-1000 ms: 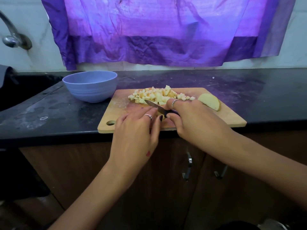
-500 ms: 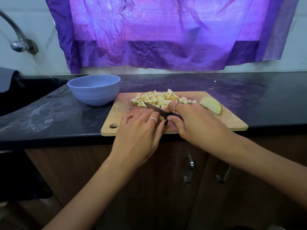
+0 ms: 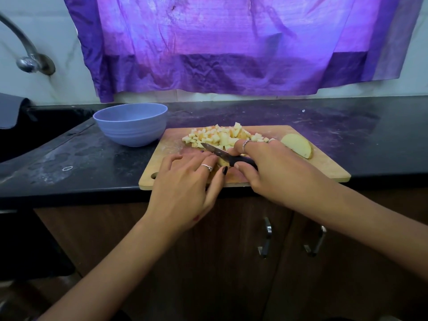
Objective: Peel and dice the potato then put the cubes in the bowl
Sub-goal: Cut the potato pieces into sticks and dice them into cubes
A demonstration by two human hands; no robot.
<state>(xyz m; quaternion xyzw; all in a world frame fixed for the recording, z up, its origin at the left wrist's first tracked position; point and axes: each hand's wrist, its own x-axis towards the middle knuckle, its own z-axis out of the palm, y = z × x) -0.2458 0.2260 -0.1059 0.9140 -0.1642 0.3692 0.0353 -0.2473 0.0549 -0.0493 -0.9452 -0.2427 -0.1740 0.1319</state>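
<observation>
Potato piece (image 3: 221,162) pinned on the cutting board (image 3: 324,167) under the left hand (image 3: 187,181), fingers curled over it, mostly hidden. Right hand (image 3: 273,167) clenched round the dark handle of the knife (image 3: 225,155), blade slanting up-left just past the left fingertips. Heap of potato cubes (image 3: 222,136) right beyond both hands. Uncut potato half (image 3: 297,145) just past the right hand's far side. Blue bowl (image 3: 130,123) on the desk (image 3: 69,158), beyond and left of the left hand, beside the board.
</observation>
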